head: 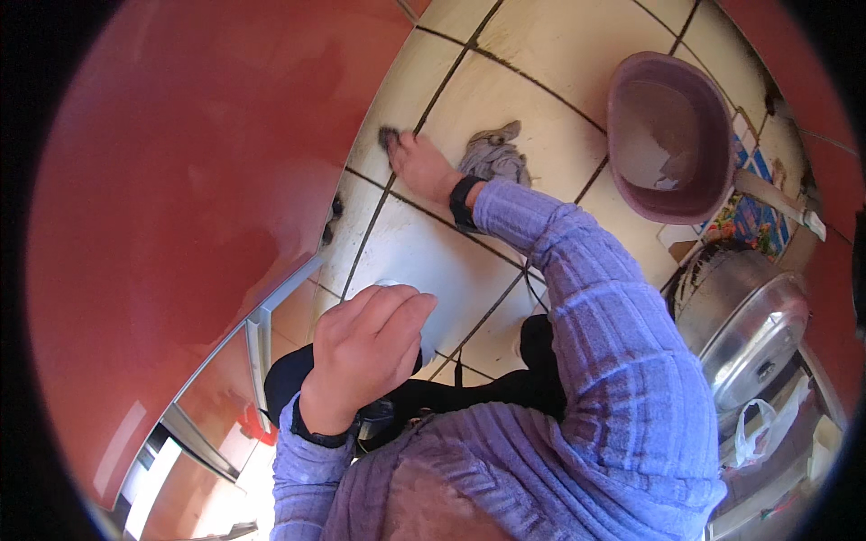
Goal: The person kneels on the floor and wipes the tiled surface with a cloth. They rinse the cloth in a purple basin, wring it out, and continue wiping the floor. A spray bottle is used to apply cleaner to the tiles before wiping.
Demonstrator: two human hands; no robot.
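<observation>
My right hand (423, 166) reaches out over the tiled floor (534, 88) and presses a dark scouring pad (388, 137) onto a pale tile, close to the red cabinet panel (203, 155). The pad is slightly blurred. Just right of that hand lies a crumpled grey cloth (497, 155). My left hand (371, 341) is raised near my knee with its fingers curled in; its palm is hidden. A purple plastic basin (617, 135) with murky water stands on the tiles at the upper right.
A metal pot (727, 284) with a shiny lid (758, 338) stands at the right, beside colourful printed cardboard (761, 226). Below it is a white plastic bag (754, 433). The cabinet's metal edge (284, 284) runs along the left. Dark grout lines and brownish stains mark the floor.
</observation>
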